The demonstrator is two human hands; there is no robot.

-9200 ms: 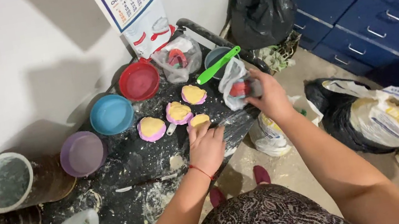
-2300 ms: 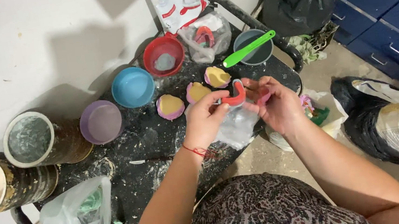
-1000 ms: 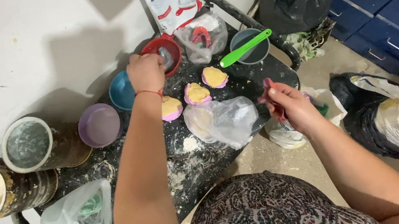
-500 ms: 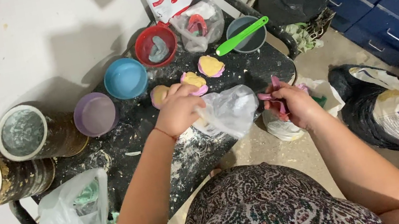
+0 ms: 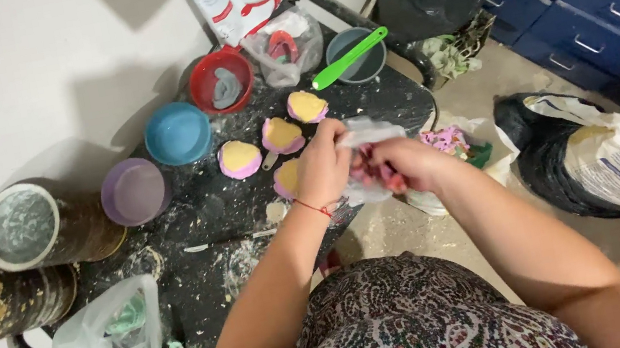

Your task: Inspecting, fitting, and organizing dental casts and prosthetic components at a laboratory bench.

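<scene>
Centre of frame: thin clear plastic bag (image 5: pixel 365 137) is pinched by left hand (image 5: pixel 323 166); red-pink mould pieces (image 5: pixel 375 174) are gripped by right hand (image 5: pixel 410 165). Bag mouth best held wide, pieces eased in over black spattered table (image 5: pixel 207 217).

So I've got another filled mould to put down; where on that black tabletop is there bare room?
The barest patch lies on the black tabletop between the purple bowl, the pink-and-yellow filled moulds and the crumpled clear plastic bag, though dusted with powder. The back row by the red bowl is crowded.
</scene>
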